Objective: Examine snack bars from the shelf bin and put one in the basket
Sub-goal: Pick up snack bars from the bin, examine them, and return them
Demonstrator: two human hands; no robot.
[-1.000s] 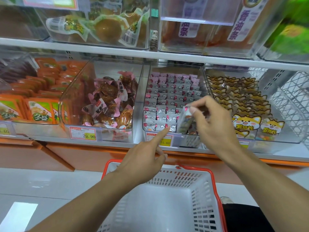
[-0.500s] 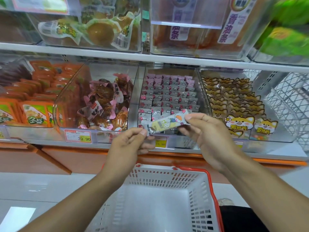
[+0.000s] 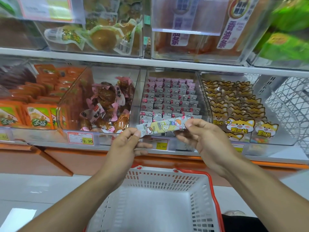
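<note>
A long snack bar [image 3: 161, 126] in a pale wrapper with yellow and cartoon print is held level in front of the shelf. My left hand [image 3: 127, 144] pinches its left end and my right hand [image 3: 203, 139] pinches its right end. Behind it a clear shelf bin [image 3: 203, 97] holds several rows of small pink and grey wrapped bars [image 3: 168, 97]. Below my forearms a white plastic basket [image 3: 197, 198] with a red rim stands with nothing visible inside.
Neighbouring clear bins hold brown pink-wrapped snacks [image 3: 107, 104], orange packets [image 3: 38, 101] and fox-print packs [image 3: 237, 113]. Yellow price tags [image 3: 161, 145] line the shelf edge. An upper shelf [image 3: 150, 61] carries more bins. White floor lies to the left.
My right hand took the bar out of the bin and turned it level. My left hand went from pointing at the bin to pinching the bar's left end.
</note>
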